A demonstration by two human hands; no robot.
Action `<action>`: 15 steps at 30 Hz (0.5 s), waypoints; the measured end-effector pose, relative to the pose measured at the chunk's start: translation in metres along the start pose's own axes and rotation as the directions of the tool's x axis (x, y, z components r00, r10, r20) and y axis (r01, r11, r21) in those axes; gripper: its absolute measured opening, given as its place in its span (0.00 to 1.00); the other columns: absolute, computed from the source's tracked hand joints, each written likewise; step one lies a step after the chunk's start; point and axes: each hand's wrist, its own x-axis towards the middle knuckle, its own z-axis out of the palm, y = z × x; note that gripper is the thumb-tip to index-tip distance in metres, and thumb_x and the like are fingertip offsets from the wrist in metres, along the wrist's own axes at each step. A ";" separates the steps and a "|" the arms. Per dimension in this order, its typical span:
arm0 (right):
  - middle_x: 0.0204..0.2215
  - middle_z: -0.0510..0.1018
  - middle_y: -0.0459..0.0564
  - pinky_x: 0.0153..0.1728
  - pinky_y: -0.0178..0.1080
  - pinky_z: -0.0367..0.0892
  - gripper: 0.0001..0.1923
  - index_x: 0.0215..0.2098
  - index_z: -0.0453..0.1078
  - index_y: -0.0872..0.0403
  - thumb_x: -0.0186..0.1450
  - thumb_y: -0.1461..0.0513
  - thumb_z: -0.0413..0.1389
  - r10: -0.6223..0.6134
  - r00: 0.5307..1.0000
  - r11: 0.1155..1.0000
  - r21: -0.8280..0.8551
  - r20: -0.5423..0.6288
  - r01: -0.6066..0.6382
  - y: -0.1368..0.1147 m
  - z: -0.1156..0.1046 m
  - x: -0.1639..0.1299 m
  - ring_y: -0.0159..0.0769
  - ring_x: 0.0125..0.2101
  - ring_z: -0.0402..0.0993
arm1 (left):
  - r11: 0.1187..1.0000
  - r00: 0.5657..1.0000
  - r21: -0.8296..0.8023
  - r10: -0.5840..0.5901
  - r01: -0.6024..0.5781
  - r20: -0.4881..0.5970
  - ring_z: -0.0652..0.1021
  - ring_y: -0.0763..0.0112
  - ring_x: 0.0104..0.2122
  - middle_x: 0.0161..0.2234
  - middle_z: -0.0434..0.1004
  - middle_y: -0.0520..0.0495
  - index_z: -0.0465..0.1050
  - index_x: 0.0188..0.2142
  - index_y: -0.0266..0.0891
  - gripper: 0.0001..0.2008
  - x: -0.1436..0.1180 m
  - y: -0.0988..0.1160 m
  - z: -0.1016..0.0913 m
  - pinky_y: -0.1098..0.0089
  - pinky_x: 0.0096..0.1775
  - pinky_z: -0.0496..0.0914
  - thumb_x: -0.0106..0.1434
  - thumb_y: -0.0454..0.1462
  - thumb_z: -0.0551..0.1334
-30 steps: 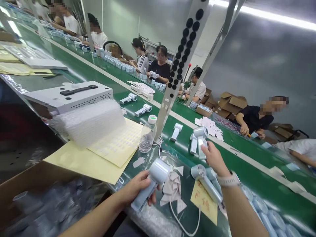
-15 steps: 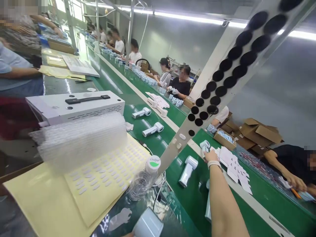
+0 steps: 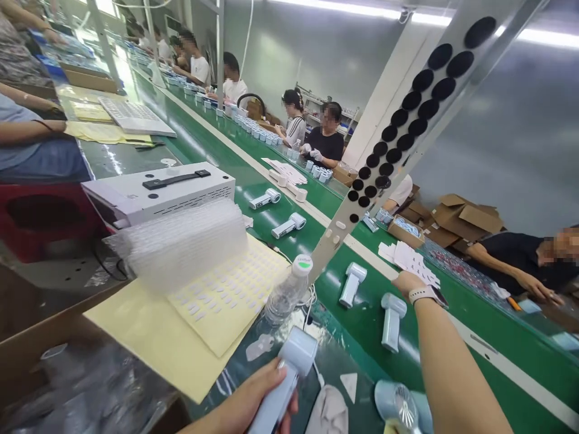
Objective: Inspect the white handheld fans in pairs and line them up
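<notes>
My left hand [image 3: 260, 392] is wrapped round the handle of a light-blue handheld fan [image 3: 298, 352], its round head tilted up and away from me. Stretched out over the green conveyor belt, my right hand [image 3: 409, 283] is near the pale divider strip and some white cut sheets [image 3: 409, 263]. Its fingers are mostly hidden, and nothing shows in it. Nearest to it on the belt lie a fan [image 3: 393, 322] and another fan [image 3: 353, 284]. At the bottom right, a fan head [image 3: 402, 404] with a shiny ribbed centre is partly behind my forearm.
A slanted post [image 3: 362, 193] with black discs crosses the view. Left of it stand a clear bottle [image 3: 289, 289], yellow label sheets [image 3: 217, 301], stacked bubble bags [image 3: 190, 247] and a white metal box [image 3: 172, 187]. Co-workers sit across the belt; a carton [image 3: 45, 361] of plastic bags is below left.
My right hand has drawn back from a fan at the belt's far side and no longer touches it. My left hand has raised its fan further into view. The camera view has shifted.
</notes>
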 end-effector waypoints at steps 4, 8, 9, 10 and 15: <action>0.52 0.80 0.54 0.47 0.48 0.80 0.18 0.57 0.74 0.56 0.75 0.54 0.61 0.071 0.989 0.997 0.029 0.133 -0.076 0.012 0.043 -0.057 0.41 0.47 0.80 | 1.000 1.000 -0.008 -0.001 0.001 -0.005 0.76 0.73 0.20 0.28 0.80 0.49 0.73 0.39 0.37 0.31 -0.005 0.010 0.004 0.74 0.21 0.68 0.52 0.60 0.75; 0.57 0.77 0.56 0.53 0.52 0.78 0.19 0.59 0.73 0.55 0.74 0.54 0.62 0.109 0.992 0.993 0.033 0.069 -0.111 -0.012 0.072 -0.085 0.45 0.52 0.78 | 0.998 1.000 -0.059 -0.018 0.019 0.005 0.77 0.73 0.21 0.28 0.79 0.48 0.73 0.41 0.34 0.18 0.001 0.014 0.000 0.74 0.22 0.69 0.66 0.49 0.67; 0.58 0.77 0.56 0.54 0.53 0.77 0.20 0.60 0.72 0.55 0.74 0.54 0.62 0.117 0.992 0.992 0.033 0.036 -0.119 -0.023 0.074 -0.088 0.46 0.54 0.78 | 0.998 1.000 -0.062 -0.011 0.012 0.018 0.78 0.72 0.21 0.29 0.79 0.47 0.73 0.41 0.34 0.17 0.002 0.014 0.000 0.74 0.22 0.70 0.68 0.47 0.66; 0.58 0.76 0.57 0.54 0.54 0.77 0.21 0.61 0.72 0.55 0.74 0.54 0.61 0.121 0.993 0.992 0.036 0.004 -0.122 -0.036 0.076 -0.090 0.47 0.54 0.78 | 0.998 1.000 -0.060 0.002 0.000 0.031 0.78 0.72 0.21 0.29 0.79 0.47 0.73 0.41 0.33 0.16 0.003 0.013 0.000 0.74 0.22 0.70 0.68 0.46 0.66; 0.60 0.75 0.57 0.55 0.55 0.76 0.22 0.62 0.71 0.54 0.74 0.53 0.61 0.101 0.988 0.993 0.066 -0.113 -0.094 -0.095 0.081 -0.117 0.48 0.55 0.77 | 0.994 0.993 -0.014 0.109 -0.108 0.052 0.79 0.69 0.20 0.28 0.80 0.45 0.71 0.39 0.34 0.16 -0.003 0.005 0.004 0.73 0.22 0.71 0.67 0.46 0.66</action>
